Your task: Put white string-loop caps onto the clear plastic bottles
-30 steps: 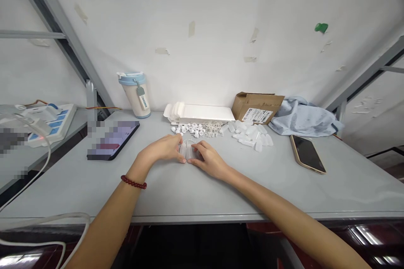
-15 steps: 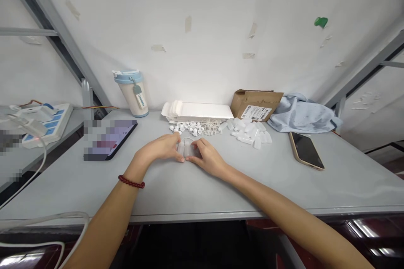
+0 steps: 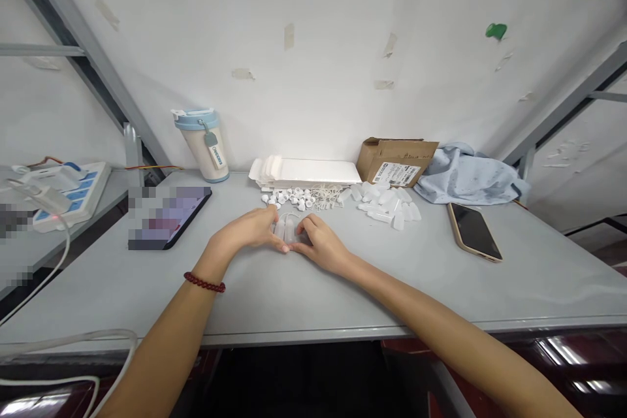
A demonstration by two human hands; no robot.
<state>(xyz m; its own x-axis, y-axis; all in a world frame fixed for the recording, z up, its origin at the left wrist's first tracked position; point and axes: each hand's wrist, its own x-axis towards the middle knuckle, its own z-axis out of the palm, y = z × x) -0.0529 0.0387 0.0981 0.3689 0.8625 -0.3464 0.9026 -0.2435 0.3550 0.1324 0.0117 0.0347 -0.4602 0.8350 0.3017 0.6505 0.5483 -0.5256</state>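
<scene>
Several small translucent plastic bottles (image 3: 289, 230) stand side by side on the desk between my two hands. My left hand (image 3: 255, 228) presses against their left side, thumb at the front and fingers behind. From the right, my right hand (image 3: 321, 243) closes on the group with bent fingers, its thumb meeting the left thumb in front. A thin curved translucent piece (image 3: 292, 214) shows at the top of the bottles. Just behind lie a heap of white caps (image 3: 296, 197) and small white plastic pieces (image 3: 330, 196). More loose translucent bottles (image 3: 392, 204) are piled to the right.
White flat cartons (image 3: 318, 172) and a cardboard box (image 3: 398, 160) stand against the wall. A tumbler (image 3: 206, 147) and a lit phone (image 3: 169, 217) are left; a dark phone (image 3: 474, 232) and blue cloth (image 3: 470, 176) are right. A power strip (image 3: 81, 196) sits far left.
My hands stay around the bottles, with only slight finger movement. The bottles between them show a little more clearly. The whole view has shifted very slightly.
</scene>
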